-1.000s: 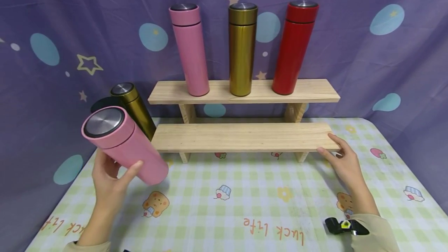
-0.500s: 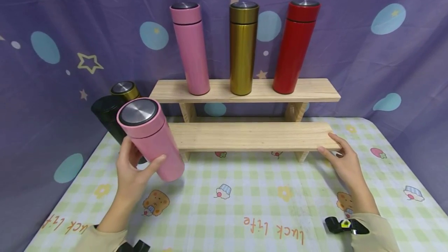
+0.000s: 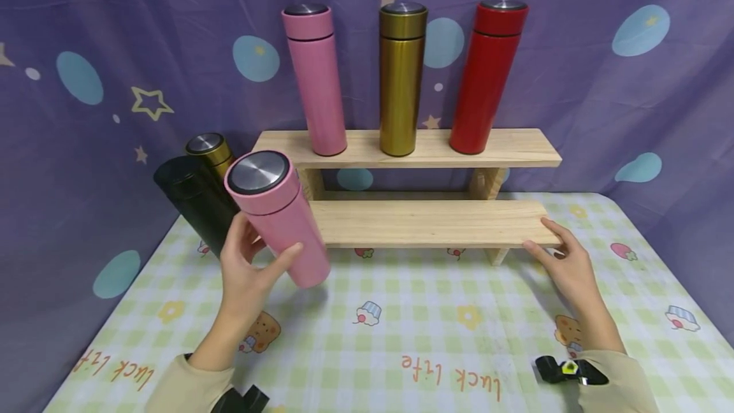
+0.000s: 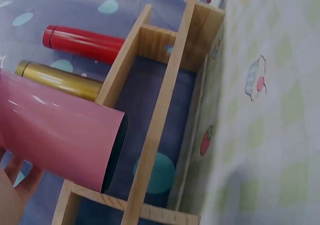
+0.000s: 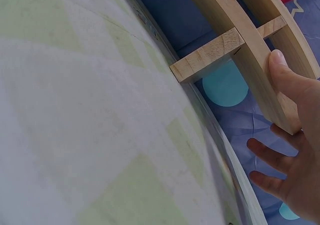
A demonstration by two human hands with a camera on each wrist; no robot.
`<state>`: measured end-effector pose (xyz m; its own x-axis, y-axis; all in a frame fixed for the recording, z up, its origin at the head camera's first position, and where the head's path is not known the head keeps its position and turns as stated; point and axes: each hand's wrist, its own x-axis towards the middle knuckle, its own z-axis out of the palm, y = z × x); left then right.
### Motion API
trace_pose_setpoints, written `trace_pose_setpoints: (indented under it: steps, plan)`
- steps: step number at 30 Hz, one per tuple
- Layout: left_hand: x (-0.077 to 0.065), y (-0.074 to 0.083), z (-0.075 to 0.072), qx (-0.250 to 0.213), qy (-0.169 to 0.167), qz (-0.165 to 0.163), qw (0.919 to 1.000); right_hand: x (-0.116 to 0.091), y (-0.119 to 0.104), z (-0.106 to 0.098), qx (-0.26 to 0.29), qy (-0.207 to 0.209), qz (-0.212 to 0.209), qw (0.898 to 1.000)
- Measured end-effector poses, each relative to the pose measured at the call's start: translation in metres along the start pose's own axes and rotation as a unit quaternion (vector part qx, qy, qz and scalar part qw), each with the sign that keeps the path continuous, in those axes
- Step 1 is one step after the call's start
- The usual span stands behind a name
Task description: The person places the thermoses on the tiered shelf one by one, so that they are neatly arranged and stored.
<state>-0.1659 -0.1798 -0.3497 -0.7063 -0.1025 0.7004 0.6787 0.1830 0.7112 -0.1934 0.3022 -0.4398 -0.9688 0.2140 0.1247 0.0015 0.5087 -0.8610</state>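
Note:
My left hand (image 3: 245, 279) grips a pink thermos bottle (image 3: 287, 225), tilted with its steel-topped lid to the upper left. In the left wrist view the bottle's lower end (image 4: 65, 130) overlaps the wooden two-tier rack. The bottle is held up in front of the lower shelf's left end. My right hand (image 3: 564, 269) holds the right end of the lower shelf (image 3: 424, 225), thumb at the front edge and a finger at the end. In the right wrist view the thumb (image 5: 287, 77) lies against the board while the other fingers are spread below it.
On the upper shelf (image 3: 361, 158) stand a pink bottle (image 3: 317, 88), a gold bottle (image 3: 398, 88) and a red bottle (image 3: 487, 85). A black bottle (image 3: 197, 199) and another gold bottle (image 3: 212, 148) stand left of the rack. A purple curtain (image 3: 573, 81) hangs behind the checked tablecloth (image 3: 424, 311).
My left hand has carried the pink bottle rightward, from beside the gold and black bottles to the lower shelf's left end. The right hand keeps its place on the shelf.

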Motion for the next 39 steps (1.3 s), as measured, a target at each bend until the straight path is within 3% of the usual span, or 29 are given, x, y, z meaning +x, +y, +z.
trace_pose_setpoints:
  steps: [11,25,32,39]
  plan:
    - [0.008,0.004,0.020,-0.008,0.007,0.000,0.9999,0.000,-0.001,0.001,0.000,0.007,0.006,1.000]
    - [0.024,0.010,0.053,-0.034,-0.017,-0.017,0.9991,0.001,0.000,0.001,-0.006,0.007,0.006,1.000]
    - [0.026,0.008,0.069,-0.038,-0.025,-0.013,0.9989,0.001,0.000,0.002,-0.008,0.006,0.005,1.000]
    - [0.030,0.009,0.087,-0.054,-0.039,-0.030,0.9973,0.000,-0.001,0.001,-0.008,0.004,0.007,1.000]
